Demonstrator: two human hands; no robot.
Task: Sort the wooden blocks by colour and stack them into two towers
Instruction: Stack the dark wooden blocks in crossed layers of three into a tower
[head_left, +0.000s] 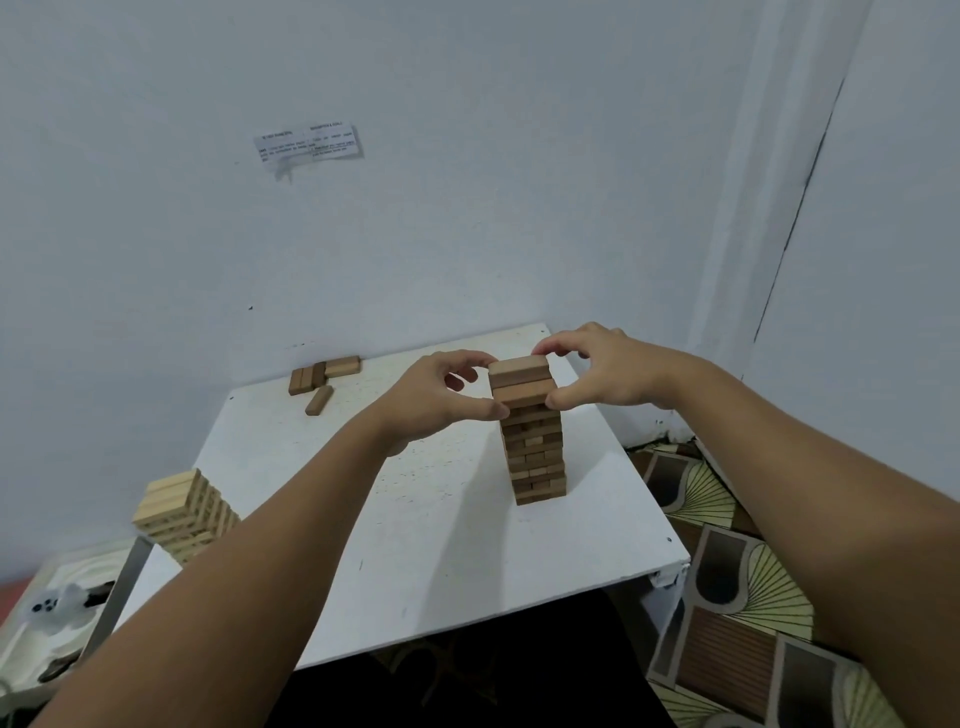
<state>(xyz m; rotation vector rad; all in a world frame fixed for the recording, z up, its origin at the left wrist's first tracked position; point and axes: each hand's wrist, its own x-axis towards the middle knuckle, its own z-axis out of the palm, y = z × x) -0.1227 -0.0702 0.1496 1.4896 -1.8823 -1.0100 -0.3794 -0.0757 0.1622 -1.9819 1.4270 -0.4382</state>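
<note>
Both the left hand (441, 396) and right hand (597, 369) pinch the top blocks (519, 376), lying left-to-right, of the upright dark tower (535, 452).

I am seeing the dark tower (532, 441) standing right of the white table's (415, 545) centre, both hands crowding its top from nine and three o'clock. Loose dark blocks (322, 376) are lying at eleven o'clock by the wall; the light tower (182, 506) is blocking eight o'clock. Bare tabletop is lying open between them toward six o'clock.
</note>
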